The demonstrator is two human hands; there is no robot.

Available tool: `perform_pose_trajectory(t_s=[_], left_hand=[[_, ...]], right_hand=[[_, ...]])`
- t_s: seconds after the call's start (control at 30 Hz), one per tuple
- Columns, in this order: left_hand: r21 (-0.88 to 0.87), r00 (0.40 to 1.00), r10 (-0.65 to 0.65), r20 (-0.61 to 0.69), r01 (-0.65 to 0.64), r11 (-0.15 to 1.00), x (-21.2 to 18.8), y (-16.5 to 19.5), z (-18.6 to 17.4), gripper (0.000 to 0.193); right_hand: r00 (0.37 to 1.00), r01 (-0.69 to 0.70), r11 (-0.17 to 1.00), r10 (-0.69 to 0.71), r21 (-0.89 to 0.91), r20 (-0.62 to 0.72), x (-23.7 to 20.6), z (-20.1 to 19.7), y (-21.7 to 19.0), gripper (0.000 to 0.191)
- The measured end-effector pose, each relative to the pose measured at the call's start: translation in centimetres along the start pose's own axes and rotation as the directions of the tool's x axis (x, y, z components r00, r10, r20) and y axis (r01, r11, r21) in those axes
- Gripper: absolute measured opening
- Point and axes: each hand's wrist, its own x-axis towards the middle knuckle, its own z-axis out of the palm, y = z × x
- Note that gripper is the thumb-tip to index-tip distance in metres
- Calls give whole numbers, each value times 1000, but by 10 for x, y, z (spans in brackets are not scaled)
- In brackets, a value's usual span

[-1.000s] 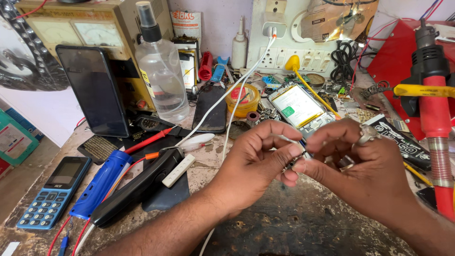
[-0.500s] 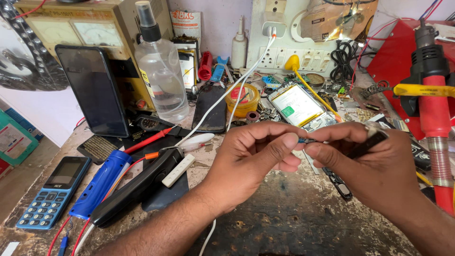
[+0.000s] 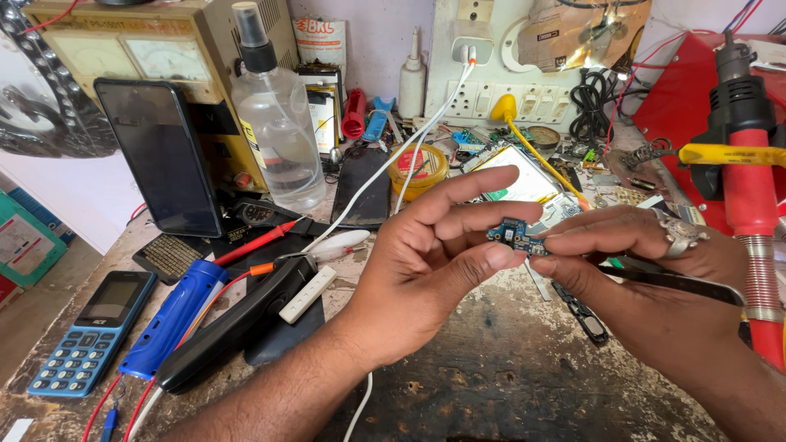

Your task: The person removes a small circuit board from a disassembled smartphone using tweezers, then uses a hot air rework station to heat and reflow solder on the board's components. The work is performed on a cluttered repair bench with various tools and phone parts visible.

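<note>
Since half a second ago: both hands risen slightly off the bench, the small part now turned to show its blue face, the left fingers fanned wider.

Item 1. Small blue circuit board (image 3: 514, 236): held in the air between the two hands, above the worn workbench (image 3: 508, 385), in front of the bare phone display (image 3: 524, 173).

Item 2. Left hand (image 3: 434, 262): thumb tip pressed to the board's lower left edge, middle finger at its upper edge; index finger raised and spread apart from the others.

Item 3. Right hand (image 3: 655, 286): thumb and forefinger pinched together on the board's right end; ring on one finger; black tweezers (image 3: 679, 282) tucked under the palm, pointing right.

Item 4. Surroundings, near to far:
- Black snips (image 3: 583, 313) lying on the bench below the right hand.
- White cable (image 3: 393, 164) running from the wall socket down under the left wrist.
- Clear spray bottle (image 3: 277, 123), upright, behind the left hand.
- Black smartphone (image 3: 160, 155) leaning against a beige meter box (image 3: 123, 41).
- Blue keypad phone (image 3: 90, 331) flat at the bench's left edge, beside a blue tool handle (image 3: 176, 315).
- Red hot-air gun (image 3: 741, 164), upright at far right.
</note>
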Motion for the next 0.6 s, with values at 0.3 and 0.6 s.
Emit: perform_pose_trajectory(t_s=[0.3, 0.6], left_hand=[[-23, 998, 11, -66, -13, 1000, 2, -7, -4, 52], [66, 971, -126, -205, 142, 988, 6, -16, -7, 36]], right_hand=[[1000, 12, 990, -9, -144, 20, 5, 2, -5, 16], [956, -84, 996, 75, 22, 285, 9, -8, 16, 12]])
